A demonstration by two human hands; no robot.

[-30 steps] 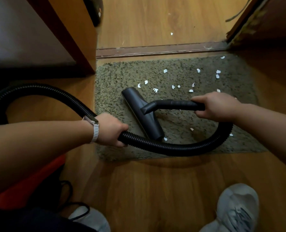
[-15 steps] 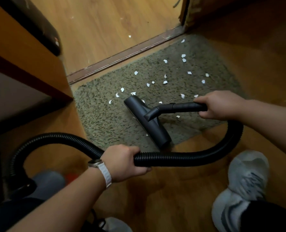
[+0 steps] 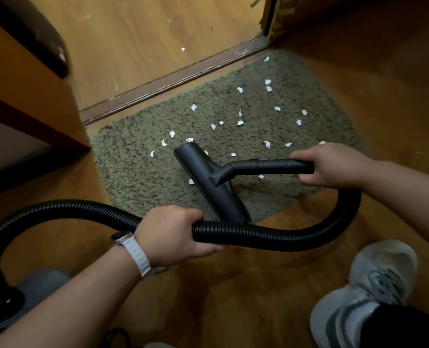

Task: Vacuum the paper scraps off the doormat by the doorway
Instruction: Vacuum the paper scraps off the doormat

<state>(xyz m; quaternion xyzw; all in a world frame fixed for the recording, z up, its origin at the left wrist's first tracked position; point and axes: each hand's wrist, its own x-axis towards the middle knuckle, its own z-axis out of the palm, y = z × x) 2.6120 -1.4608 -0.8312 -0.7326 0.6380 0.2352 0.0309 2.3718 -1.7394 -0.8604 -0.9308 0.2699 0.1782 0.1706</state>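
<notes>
Gripping the black wand with fingers wrapped round it, the person's right hand holds the floor nozzle flat on the green doormat, which lies just beside the threshold strip. The left hand, with a white strap at its wrist, is clenched around the ribbed hose above the mat's near edge. White paper scraps lie scattered over the mat, mostly beyond the nozzle.

the nozzle sits on the doormat, paper scraps beyond it, threshold strip behind the mat, my shoe lower right.
</notes>
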